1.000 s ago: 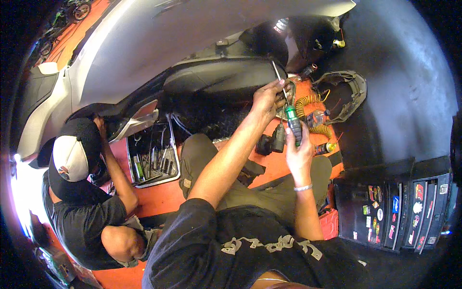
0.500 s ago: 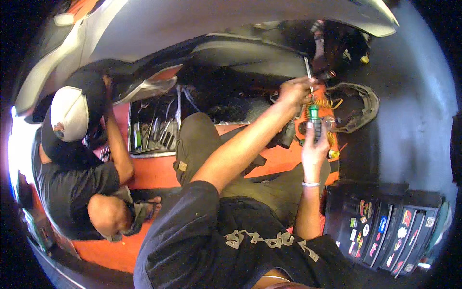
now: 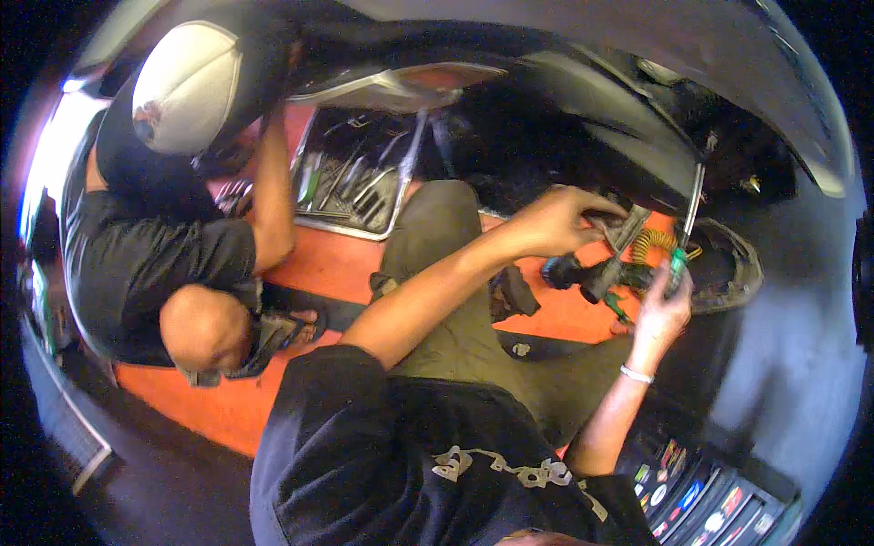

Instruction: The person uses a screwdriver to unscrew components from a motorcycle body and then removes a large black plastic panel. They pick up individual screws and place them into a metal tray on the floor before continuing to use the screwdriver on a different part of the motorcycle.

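Observation:
My right hand (image 3: 663, 305) is closed around the dark handle of a screwdriver (image 3: 677, 261) with a green collar. Its long silver shaft points up and away, toward the dark underside of the car panel. To the left, my left hand (image 3: 564, 223) reaches out with thumb and fingers curved apart, a dark gap between them. A greyish flat piece (image 3: 628, 231) stands right at its fingertips; whether they touch it is unclear. Just below lies a dark power tool (image 3: 596, 280), partly blurred. A yellow coiled hose (image 3: 649, 242) sits between my hands.
A co-worker in a white-backed cap (image 3: 189, 86) crouches at the left, beside a metal tray (image 3: 350, 229) of hand tools. A dark ring-shaped part (image 3: 751, 273) lies right of my right hand. A stickered tool chest (image 3: 715, 500) stands at lower right. The car body (image 3: 583, 100) overhangs the far side.
My left hand has come away from the screwdriver's shaft and moved to the greyish piece. My right hand still grips the screwdriver. The whole view has shifted.

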{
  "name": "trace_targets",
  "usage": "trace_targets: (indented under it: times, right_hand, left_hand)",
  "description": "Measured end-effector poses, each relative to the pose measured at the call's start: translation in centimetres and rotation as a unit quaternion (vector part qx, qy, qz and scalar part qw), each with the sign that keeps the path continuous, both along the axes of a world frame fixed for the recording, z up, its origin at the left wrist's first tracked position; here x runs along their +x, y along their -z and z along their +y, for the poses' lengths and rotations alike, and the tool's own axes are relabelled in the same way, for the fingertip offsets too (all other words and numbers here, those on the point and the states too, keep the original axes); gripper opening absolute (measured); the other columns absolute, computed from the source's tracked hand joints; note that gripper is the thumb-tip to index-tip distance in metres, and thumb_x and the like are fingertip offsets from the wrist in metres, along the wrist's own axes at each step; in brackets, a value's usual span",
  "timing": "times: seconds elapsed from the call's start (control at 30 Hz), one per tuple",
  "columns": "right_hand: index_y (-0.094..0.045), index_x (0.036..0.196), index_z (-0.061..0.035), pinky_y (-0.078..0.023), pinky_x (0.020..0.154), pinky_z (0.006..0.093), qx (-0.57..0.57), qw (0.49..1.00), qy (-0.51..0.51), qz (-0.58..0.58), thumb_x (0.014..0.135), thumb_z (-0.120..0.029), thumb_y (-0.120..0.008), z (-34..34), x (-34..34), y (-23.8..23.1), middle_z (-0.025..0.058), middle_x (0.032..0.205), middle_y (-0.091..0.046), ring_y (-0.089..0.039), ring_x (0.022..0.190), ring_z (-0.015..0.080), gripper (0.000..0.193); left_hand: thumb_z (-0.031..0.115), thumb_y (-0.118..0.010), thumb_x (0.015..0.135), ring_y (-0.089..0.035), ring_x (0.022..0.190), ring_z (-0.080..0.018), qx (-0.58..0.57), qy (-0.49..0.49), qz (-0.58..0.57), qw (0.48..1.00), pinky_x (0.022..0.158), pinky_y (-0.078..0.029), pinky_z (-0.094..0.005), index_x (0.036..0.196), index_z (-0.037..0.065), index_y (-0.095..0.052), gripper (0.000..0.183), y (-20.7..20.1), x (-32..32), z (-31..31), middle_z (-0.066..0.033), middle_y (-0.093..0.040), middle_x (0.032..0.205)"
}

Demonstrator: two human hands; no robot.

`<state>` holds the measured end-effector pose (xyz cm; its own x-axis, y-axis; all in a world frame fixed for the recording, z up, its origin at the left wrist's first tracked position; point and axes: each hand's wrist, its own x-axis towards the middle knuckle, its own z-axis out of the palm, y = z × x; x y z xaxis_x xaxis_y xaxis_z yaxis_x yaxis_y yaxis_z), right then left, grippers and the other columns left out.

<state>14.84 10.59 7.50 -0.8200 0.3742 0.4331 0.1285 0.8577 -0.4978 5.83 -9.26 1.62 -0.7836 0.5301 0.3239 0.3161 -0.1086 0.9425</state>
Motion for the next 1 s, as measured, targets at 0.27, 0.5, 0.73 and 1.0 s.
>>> trace_targets:
  times: [0.27,0.5,0.73,1.0]
  right_hand:
    - [-0.048,0.123,-0.0026,-0.025,0.032,0.0189,-0.632,0.763,-0.113,-0.069,0.098,-0.037,-0.04,2.6,1.0,-0.2,-0.0005,0.068,-0.043,-0.031,0.04,0.0053,0.043]
    - [-0.053,0.12,0.0017,-0.043,0.092,0.0331,-0.181,0.978,-0.019,-0.097,0.095,-0.035,-0.046,5.8,7.5,2.4,0.0108,0.113,-0.057,-0.056,0.097,0.0206,0.045]
    - [-0.05,0.121,0.0047,-0.04,0.094,0.034,-0.144,0.898,-0.121,-0.398,0.086,-0.013,-0.062,11.2,12.6,4.2,0.0146,0.12,-0.052,-0.049,0.109,0.0218,0.04]
    - [-0.043,0.127,0.0012,-0.036,0.1,0.0353,-0.094,0.924,-0.112,-0.352,0.084,-0.012,-0.066,14.8,14.8,4.8,0.0151,0.127,-0.048,-0.048,0.114,0.0239,0.051]
  left_hand:
    - [0.004,-0.058,0.083,-0.066,0.087,-0.0199,-0.055,-0.489,-0.163,0.855,0.075,-0.052,-0.0302,0.105,0.002,-0.063,0.024,15.4,7.0,-17.6,-0.0105,-0.069,0.096]
    - [0.02,-0.062,0.08,-0.062,0.091,-0.034,-0.391,-0.497,-0.158,0.758,0.081,-0.049,-0.0427,0.107,0.01,-0.065,0.029,24.9,2.6,-21.7,-0.0153,-0.066,0.1]
    - [0.02,-0.058,0.078,-0.054,0.107,-0.0337,-0.544,-0.421,-0.073,0.722,0.088,-0.046,-0.0438,0.11,0.014,-0.064,0.033,31.3,-5.0,-25.2,-0.0146,-0.06,0.112]
    - [0.017,-0.056,0.078,-0.045,0.117,-0.0383,-0.56,-0.376,0.026,0.738,0.094,-0.043,-0.0451,0.123,0.019,-0.058,0.045,33.2,-7.6,-25.8,-0.0109,-0.051,0.128]
